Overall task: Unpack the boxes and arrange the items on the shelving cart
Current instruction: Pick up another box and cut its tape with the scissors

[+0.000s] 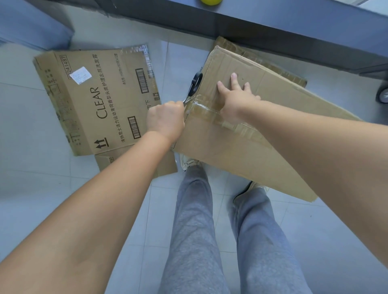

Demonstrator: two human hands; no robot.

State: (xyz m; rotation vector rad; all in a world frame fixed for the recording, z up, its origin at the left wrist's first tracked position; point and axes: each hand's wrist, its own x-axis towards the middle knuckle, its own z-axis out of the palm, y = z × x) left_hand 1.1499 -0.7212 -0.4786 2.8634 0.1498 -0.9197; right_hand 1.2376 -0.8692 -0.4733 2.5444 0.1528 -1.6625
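so i'm standing over a sealed cardboard box (241,134) that fills the middle and right of the frame, sitting tilted over my shoes on the tile floor (31,199). my right hand (235,98) is flat on top of it, fingers straight and spread a bit, palm pressing down right by the clear tape (210,111) that runs across the seam. my left hand (165,119) is at the box's left edge, fingers curled tight into a fist around the scissors (194,86). it looks like i'm holding them by the blade end, since the black handle loops stick out past my knuckles toward the top of the frame, though the blades themselves are hidden in my grip so i can't tell exactly how they sit. the metal bit just touches the tape at the corner.

left of centre there's a flattened box (98,98) with "clear" printed on it, lying flat on the floor. dark shelf edge (273,23) along the top, with something yellow (211,1) on it. small wheel (383,93) at the far right edge.
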